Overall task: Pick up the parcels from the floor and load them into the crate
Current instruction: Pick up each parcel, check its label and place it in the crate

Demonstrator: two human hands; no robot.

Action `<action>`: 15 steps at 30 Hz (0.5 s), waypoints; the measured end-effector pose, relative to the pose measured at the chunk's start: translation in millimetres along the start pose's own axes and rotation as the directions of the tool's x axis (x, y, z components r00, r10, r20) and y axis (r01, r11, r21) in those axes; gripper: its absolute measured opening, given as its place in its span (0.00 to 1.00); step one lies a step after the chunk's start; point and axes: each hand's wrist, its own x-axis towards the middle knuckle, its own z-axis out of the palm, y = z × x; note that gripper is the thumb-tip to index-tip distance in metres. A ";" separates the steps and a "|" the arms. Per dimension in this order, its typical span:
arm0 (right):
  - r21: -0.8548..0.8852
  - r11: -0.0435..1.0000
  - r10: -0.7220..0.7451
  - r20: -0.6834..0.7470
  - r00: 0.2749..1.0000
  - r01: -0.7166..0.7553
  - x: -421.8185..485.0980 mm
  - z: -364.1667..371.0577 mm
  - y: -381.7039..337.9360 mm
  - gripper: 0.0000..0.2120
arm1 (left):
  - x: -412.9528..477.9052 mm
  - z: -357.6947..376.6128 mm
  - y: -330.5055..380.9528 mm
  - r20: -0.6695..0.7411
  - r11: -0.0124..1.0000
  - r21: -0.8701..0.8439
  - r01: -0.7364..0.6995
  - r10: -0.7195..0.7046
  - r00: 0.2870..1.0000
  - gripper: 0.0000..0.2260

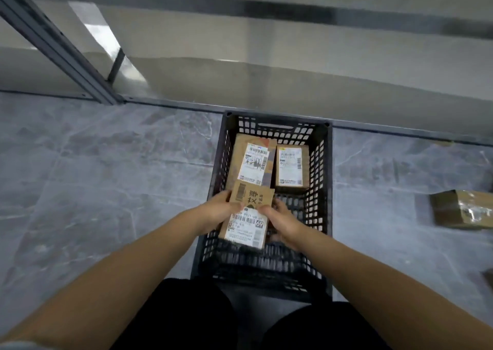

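A black perforated plastic crate (324, 178) stands on the grey floor in front of me. Inside it lie two cardboard parcels with white labels: a larger one (250, 162) at the back left and a smaller one (292, 166) at the back right. Over the crate's near half I hold a third cardboard parcel (248, 216) with a white barcode label. My left hand (216, 210) grips its left edge and my right hand (280, 220) grips its right edge. Whether the parcel touches the crate's bottom is hidden.
Another taped cardboard parcel (461, 209) lies on the floor at the right. A dark object (488, 276) peeks in at the right edge. A metal shelf frame (53, 48) rises at the back left, and a dark rail (173, 105) runs along the wall behind the crate.
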 end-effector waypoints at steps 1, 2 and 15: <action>-0.007 0.999 0.037 0.017 0.999 -0.037 19.8 0.8 17.7 0.31 | 17.4 3.2 -16.6 0.018 0.999 0.023 0.022 -0.023 1.000 0.15; -0.021 0.998 0.066 0.038 0.997 -0.066 40.7 2.2 33.7 0.31 | 35.6 6.9 -32.9 0.029 0.996 0.078 0.037 -0.039 0.999 0.13; -0.078 0.994 -0.088 -0.190 0.978 0.074 146.4 36.3 87.6 0.17 | 139.1 20.8 -96.1 -0.492 0.937 0.297 0.182 -0.014 0.870 0.13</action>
